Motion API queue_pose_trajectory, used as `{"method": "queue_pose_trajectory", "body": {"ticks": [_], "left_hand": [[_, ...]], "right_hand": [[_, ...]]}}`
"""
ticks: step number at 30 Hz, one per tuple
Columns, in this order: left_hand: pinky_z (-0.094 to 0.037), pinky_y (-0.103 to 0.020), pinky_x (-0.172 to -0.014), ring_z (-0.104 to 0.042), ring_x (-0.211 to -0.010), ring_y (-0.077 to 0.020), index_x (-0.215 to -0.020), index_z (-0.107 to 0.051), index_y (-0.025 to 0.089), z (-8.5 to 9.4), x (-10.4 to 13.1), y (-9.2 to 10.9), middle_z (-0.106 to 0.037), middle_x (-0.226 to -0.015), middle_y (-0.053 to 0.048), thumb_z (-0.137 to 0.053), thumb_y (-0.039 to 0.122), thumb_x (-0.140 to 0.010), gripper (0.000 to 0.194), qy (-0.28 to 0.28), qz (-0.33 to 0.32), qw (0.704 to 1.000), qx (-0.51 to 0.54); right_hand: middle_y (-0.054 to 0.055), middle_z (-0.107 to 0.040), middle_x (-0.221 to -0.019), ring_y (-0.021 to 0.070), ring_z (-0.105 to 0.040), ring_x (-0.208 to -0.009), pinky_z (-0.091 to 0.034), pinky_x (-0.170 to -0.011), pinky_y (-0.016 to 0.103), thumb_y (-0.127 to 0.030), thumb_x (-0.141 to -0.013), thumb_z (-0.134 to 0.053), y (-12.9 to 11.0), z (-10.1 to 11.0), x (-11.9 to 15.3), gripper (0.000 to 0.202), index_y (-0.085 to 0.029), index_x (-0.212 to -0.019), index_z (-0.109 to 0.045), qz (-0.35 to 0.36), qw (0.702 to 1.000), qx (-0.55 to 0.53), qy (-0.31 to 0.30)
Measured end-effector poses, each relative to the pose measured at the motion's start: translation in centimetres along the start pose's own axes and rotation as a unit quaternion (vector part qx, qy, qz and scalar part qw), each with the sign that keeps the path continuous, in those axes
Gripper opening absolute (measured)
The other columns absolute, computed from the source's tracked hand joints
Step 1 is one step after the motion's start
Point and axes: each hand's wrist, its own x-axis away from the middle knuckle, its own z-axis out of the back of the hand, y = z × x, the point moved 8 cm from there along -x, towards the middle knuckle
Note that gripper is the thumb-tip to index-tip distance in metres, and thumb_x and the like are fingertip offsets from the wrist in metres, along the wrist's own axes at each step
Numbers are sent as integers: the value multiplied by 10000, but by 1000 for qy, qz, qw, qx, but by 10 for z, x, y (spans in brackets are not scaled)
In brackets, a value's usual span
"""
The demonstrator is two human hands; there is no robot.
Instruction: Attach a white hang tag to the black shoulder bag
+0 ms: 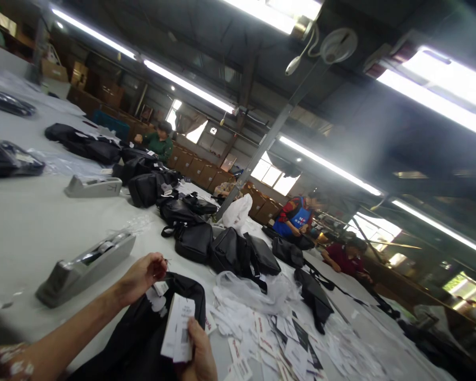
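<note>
My left hand (143, 275) is pinched shut on a thin string or tag fastener just above a black bag (143, 333) that lies in front of me. My right hand (198, 352) grips a small stack of white paper hang tags (178, 328) held upright over the same bag. A small white tag hangs between the two hands, close to the left fingers.
A grey tape dispenser (83, 267) sits left of my hands, another (93, 186) farther back. Several black bags (206, 238) crowd the long white table (27, 222). Loose tags and plastic wrap (269, 328) litter the right. Other people (293, 217) work at the far side.
</note>
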Motion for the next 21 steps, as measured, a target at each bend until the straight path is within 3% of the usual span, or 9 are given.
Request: {"method": "queue_pose_trajectory", "body": {"ticks": [4,6,8,10,13,15,17,19,21], "left_hand": [[-364,-119,-440,-390,-474,-36,-717,-491,162,-2,13,-15,-397,-575,66,-639,220,-704,159,-43,93,994,44],[-205,-80,-347,-271,-399,14,-814,-560,131,3,21,-27,-517,-648,30,-661,143,-685,164,-56,150,987,31],[-101,-87,-311,-172,-363,49,-893,-617,112,7,29,-38,-642,-797,-64,-710,177,-697,226,-93,210,973,-32],[-132,-97,-295,-264,-345,45,-915,-668,106,6,40,-44,-681,-923,-156,-752,371,-701,351,-158,245,946,-139],[-373,-143,-367,-582,-509,-101,-961,-695,143,-8,57,-49,-677,-1019,-170,-797,567,-553,597,-223,250,915,-226],[-481,-204,-479,-647,-662,-181,-1042,-659,206,-23,65,-54,-681,-1004,-111,-853,499,-479,663,-211,236,928,-198],[-491,-226,-513,-634,-673,-180,-1072,-616,226,-33,68,-59,-680,-900,-63,-849,428,-525,628,-164,193,956,-146],[-480,-225,-512,-610,-644,-165,-1035,-598,204,-34,65,-64,-659,-798,-37,-820,400,-590,535,-95,150,980,-90],[-468,-220,-498,-591,-607,-147,-982,-585,192,-24,60,-67,-640,-750,-16,-809,405,-607,486,-27,134,990,-43]], "right_hand": [[86,-744,-882,163,-683,-751,-544,-700,257,-319,-711,-758,-10,-24,14,346,-108,-973,-678,-18,998,-30,-48],[68,-743,-911,135,-680,-748,-529,-657,213,-285,-744,-730,-15,-38,22,331,-120,-1026,-673,-36,996,-25,-83],[81,-736,-949,135,-681,-779,-523,-667,207,-273,-760,-710,-19,-46,26,338,-110,-1053,-667,-40,993,-3,-109],[102,-737,-910,167,-685,-764,-525,-659,238,-276,-705,-744,-22,-44,21,376,-88,-1024,-673,-18,994,43,-104],[92,-729,-757,235,-683,-696,-529,-588,305,-294,-559,-807,-24,-35,6,447,-85,-930,-673,43,991,122,-30],[79,-721,-742,259,-685,-708,-543,-595,338,-340,-545,-805,-23,-35,1,487,-107,-940,-642,94,983,151,39],[73,-720,-814,233,-685,-736,-548,-607,314,-421,-622,-760,-19,-44,4,507,-146,-1014,-593,157,972,154,84],[60,-708,-852,160,-658,-618,-499,-492,240,-529,-734,-652,-7,-62,9,503,-184,-1083,-541,175,970,155,71],[43,-691,-829,80,-533,-407,-345,-334,183,-618,-809,-515,9,-81,14,540,-208,-1159,-482,143,972,185,6]]}}
